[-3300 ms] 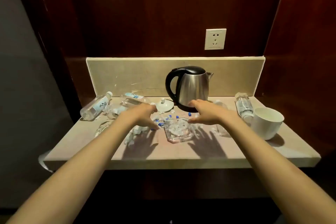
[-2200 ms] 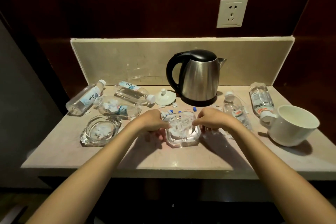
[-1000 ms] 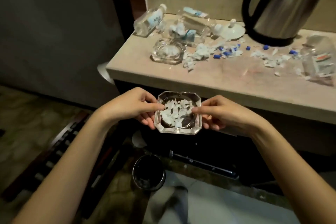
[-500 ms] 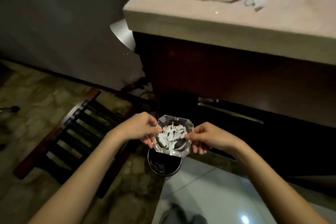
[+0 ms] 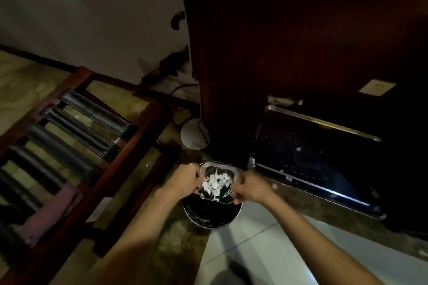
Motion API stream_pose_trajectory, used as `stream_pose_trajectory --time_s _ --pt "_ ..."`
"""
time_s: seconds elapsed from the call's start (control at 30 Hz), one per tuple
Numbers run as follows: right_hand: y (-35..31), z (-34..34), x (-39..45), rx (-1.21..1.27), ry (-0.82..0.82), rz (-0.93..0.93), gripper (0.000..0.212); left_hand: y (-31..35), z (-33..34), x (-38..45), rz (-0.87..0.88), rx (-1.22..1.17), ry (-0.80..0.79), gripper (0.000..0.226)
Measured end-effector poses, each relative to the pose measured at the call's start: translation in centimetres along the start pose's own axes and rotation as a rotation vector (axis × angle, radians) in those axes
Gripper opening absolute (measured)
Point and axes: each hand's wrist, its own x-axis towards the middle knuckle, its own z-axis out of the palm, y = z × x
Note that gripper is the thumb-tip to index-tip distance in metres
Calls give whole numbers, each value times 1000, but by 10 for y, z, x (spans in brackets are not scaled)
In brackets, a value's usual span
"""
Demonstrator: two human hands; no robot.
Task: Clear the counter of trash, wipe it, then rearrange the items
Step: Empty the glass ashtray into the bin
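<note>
The left hand [image 5: 185,179] grasps the left edge of a clear glass ashtray [image 5: 216,183], fingers curled around its rim, and the right hand [image 5: 249,188] grasps the opposite edge the same way. The ashtray, holding white paper scraps [image 5: 216,184], is tipped over a round black bin [image 5: 212,214] on the floor. A slatted wooden rack [image 5: 69,146] stands to the left; a dark wooden cabinet [image 5: 254,53] rises behind the bin.
</note>
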Motion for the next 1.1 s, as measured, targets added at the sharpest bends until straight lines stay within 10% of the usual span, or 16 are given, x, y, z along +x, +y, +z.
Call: stream_pose_trajectory --time_s 0.37,1.1 --pt "55 68 70 -223 367 -199 18 -75 81 35 42 -50 178 21" --pt "9 24 -35 -98 327 -238 21 -4 -3 -38 106 -93 397 24"
